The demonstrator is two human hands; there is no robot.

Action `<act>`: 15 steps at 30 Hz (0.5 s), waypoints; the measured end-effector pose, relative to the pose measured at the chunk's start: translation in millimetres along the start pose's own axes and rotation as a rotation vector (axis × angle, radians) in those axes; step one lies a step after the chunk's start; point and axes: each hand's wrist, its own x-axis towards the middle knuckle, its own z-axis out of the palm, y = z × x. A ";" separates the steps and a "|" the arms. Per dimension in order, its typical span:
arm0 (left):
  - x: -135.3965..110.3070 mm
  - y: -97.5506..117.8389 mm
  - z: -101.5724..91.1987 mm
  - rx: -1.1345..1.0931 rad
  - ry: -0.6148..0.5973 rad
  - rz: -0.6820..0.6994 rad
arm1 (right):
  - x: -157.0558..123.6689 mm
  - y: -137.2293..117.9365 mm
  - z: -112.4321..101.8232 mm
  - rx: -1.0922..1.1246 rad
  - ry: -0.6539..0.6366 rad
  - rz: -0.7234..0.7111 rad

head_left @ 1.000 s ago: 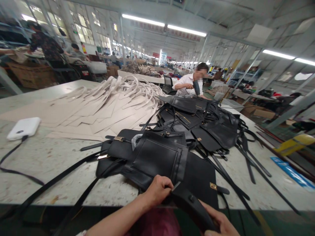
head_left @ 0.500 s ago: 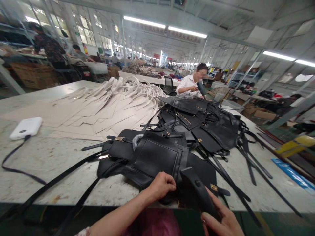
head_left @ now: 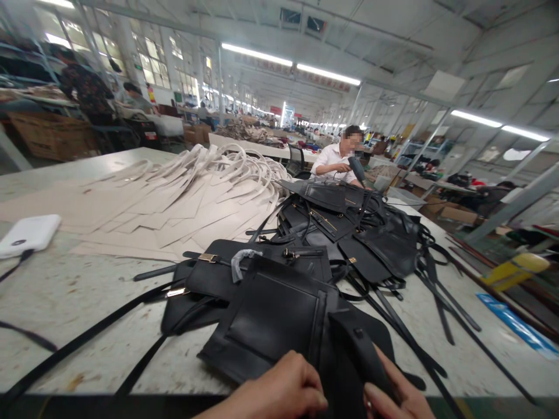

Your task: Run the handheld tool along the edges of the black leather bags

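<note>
A black leather-look bag (head_left: pixel 275 308) lies in front of me at the table's near edge, its stitched pocket panel facing up. My left hand (head_left: pixel 286 387) is closed, fingers curled at the bag's lower edge; exactly which part they grip is hidden. My right hand (head_left: pixel 399 393) is wrapped round a raised, folded black side piece (head_left: pixel 360 349) of the same bag, thumb towards me. Long black straps (head_left: pixel 91 331) trail left across the table. Behind the bag are a gold clasp (head_left: pixel 207 257) and a clear plastic wrapping (head_left: pixel 242 262).
A pile of black bags (head_left: pixel 345 221) lies beyond, with beige pieces with handles (head_left: pixel 187 203) to its left. A white power bank (head_left: pixel 30 233) with a cord sits far left. Across the table (head_left: pixel 105 297), a person in white (head_left: pixel 334 157) holds a heat gun (head_left: pixel 357 170).
My view has tilted up slightly, and both hands sit lower in it. The bag's pocket panel has come closer to me and lies more fully in view. Both hands stay at the bag.
</note>
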 end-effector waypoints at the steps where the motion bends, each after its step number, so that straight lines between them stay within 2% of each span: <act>1: 0.3 4.6 -2.1 0.101 0.016 0.065 | 6.3 -6.5 -4.2 -0.004 -0.020 0.015; 4: 12.2 12.1 -10.5 0.424 0.173 0.268 | 29.0 -18.5 -14.3 0.023 -0.171 0.177; 6: 23.1 9.9 -13.1 0.543 0.212 0.347 | 45.5 -22.2 -19.4 0.040 -0.274 0.258; 10: 34.2 -2.4 -8.3 0.634 0.206 0.364 | 81.4 -29.7 -23.8 0.028 -0.396 0.287; 13: 34.2 -7.5 -4.1 0.634 0.209 0.352 | 105.7 -38.5 -16.1 0.007 -0.450 0.288; 15: 32.9 -7.7 -2.4 0.621 0.231 0.337 | 112.3 -44.5 -8.2 -0.009 -0.451 0.265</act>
